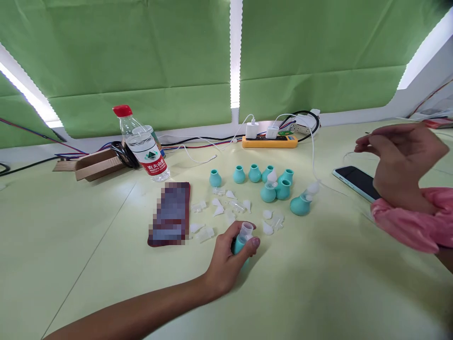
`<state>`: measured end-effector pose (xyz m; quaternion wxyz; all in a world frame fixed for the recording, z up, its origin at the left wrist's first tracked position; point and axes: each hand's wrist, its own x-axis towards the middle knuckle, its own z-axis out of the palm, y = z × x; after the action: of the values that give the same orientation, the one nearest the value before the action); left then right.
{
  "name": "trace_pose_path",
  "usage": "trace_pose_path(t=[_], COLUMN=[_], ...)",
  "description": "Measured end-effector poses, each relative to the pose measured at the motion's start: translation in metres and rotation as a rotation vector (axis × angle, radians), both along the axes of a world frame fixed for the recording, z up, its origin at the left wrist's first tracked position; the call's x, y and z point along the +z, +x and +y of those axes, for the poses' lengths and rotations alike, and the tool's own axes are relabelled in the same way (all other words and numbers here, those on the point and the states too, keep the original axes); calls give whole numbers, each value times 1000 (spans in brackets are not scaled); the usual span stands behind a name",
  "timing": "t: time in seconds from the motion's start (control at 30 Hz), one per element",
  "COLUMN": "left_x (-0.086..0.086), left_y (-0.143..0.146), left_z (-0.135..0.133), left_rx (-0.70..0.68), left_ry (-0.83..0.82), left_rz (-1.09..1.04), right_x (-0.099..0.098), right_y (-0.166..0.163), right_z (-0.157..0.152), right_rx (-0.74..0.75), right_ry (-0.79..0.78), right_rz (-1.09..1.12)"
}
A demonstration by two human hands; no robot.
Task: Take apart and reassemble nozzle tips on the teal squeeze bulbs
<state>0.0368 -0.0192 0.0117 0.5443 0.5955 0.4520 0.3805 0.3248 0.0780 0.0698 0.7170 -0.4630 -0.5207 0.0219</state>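
My left hand (pixel 226 257) is wrapped round a teal rubber bulb (pixel 239 244) with a clear plastic tube (pixel 247 229) standing in its neck. The palm hides part of the bulb. Off to the right, my right hand (pixel 401 158) is raised over the table with thumb and fingers pinched together; whatever they may hold cannot be made out. Several open teal bulbs (pixel 255 174) stand farther back. Two others, a front bulb (pixel 268 192) and a tilted bulb (pixel 300 204), carry clear tubes with white tips. Loose clear tubes (pixel 205 234) and white teardrop-shaped pieces (pixel 268 228) lie around my left hand.
A dark phone (pixel 171 215) lies at the left and another phone (pixel 357 182) lies below my right hand. Behind stand a water bottle (pixel 146 151), a cardboard box (pixel 101 164) and an orange power strip (pixel 271 141) with white chargers. A thin white cable (pixel 313 156) crosses the right side.
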Motion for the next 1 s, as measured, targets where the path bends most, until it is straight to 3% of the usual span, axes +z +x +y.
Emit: trace_pose_path(t=[0.1, 0.13, 0.17, 0.23, 0.33, 0.43, 0.57, 0.7, 0.83, 1.0], left_x=[-1, -1, -1, 0, 1, 2, 2, -1, -5, -6], left_y=[0, 0, -1, -3, -9, -13, -11, -6, -6, -5], left_z=[1, 1, 0, -4, -11, -16, -13, -9, -9, -8], left_rx=[52, 69, 81, 71, -58, -159, -105, -25, -54, -8], left_ry=[-4, 13, 41, 110, 210, 311, 310, 313, 396, 326], left_rz=[10, 26, 43, 62, 28, 41, 126, 152, 152, 179], right_x=[16, 17, 15, 5, -15, -29, -37, -39, -40, -42], right_y=[-60, -78, -96, -127, -161, -177, -181, -185, -195, -195], right_z=[-38, -46, -50, -48, -27, -7, 2, 10, 17, 15], right_rx=[127, 272, 391, 569, 681, 623, 568, 497, 416, 407], right_ry=[-49, -25, -28, -100, -328, -446, -473, -475, -471, -494], right_rz=[-729, -995, -1174, -1320, -1333, -1371, -1484, -1461, -1445, -1477])
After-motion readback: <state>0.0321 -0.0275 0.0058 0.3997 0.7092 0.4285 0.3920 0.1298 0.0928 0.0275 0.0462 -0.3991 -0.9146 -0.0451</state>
